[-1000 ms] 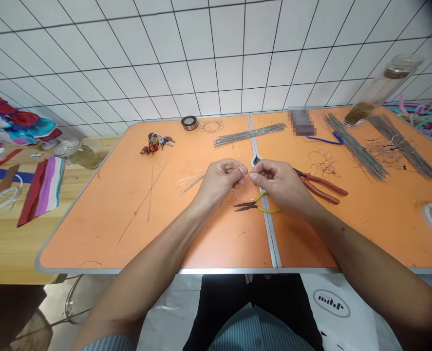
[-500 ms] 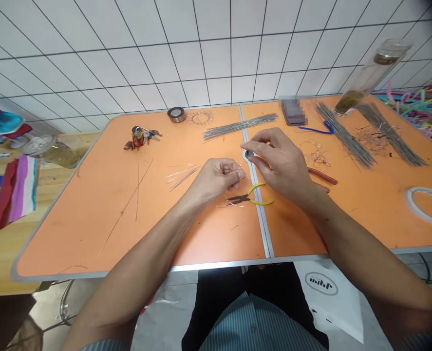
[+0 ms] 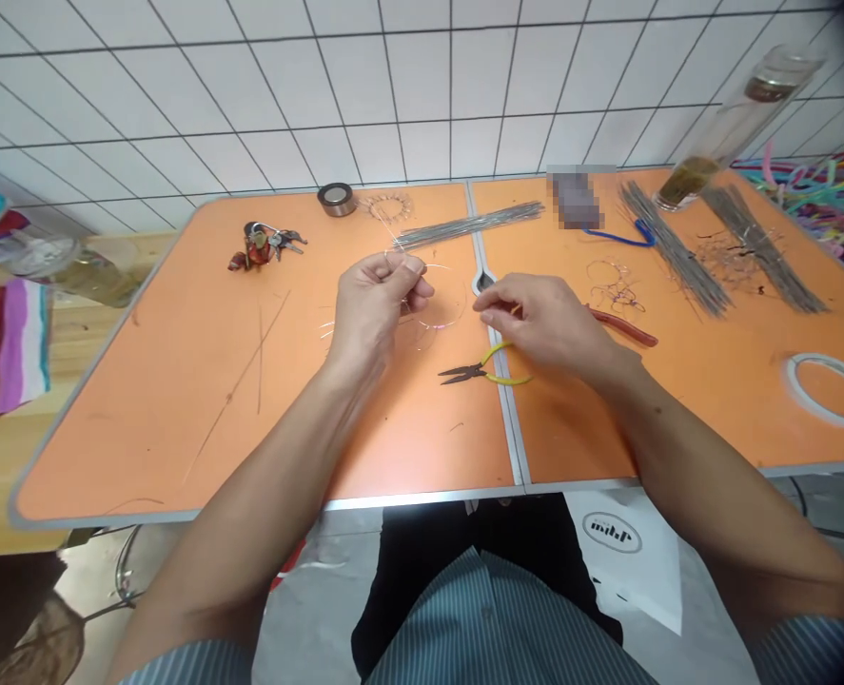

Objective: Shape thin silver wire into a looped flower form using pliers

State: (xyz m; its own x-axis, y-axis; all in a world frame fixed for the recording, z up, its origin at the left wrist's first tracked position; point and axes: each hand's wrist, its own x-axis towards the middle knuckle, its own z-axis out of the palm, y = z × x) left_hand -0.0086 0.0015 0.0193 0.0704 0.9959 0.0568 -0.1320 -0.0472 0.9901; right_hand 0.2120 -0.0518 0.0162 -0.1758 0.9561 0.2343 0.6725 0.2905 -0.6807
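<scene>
My left hand (image 3: pixel 382 304) is closed in a pinch on a thin, bent wire (image 3: pixel 439 267) held above the orange table. Curved ends of the wire stick out past the fingertips. To the right, my right hand (image 3: pixel 546 314) has its thumb and fingers pressed together near the table's metal seam; whether anything is between them I cannot make out. Yellow-handled pliers (image 3: pixel 473 372) lie just below, one handle partly behind my right hand. Red-handled pliers (image 3: pixel 625 326) show beside that hand, partly hidden by it. Several loose wires lie behind my left wrist.
Bundles of grey wire (image 3: pixel 475 225) (image 3: pixel 675 249) lie at the back and right. Keys (image 3: pixel 268 244), a roll of tape (image 3: pixel 337 200), a wire ring (image 3: pixel 387 207) and a glass bottle (image 3: pixel 739 128) stand or lie along the far side. A white ring (image 3: pixel 799 390) is at right.
My left hand has moved left and up with the wire, away from the pliers. My right hand has lowered slightly towards the pliers' yellow handles, its fingers now closer together.
</scene>
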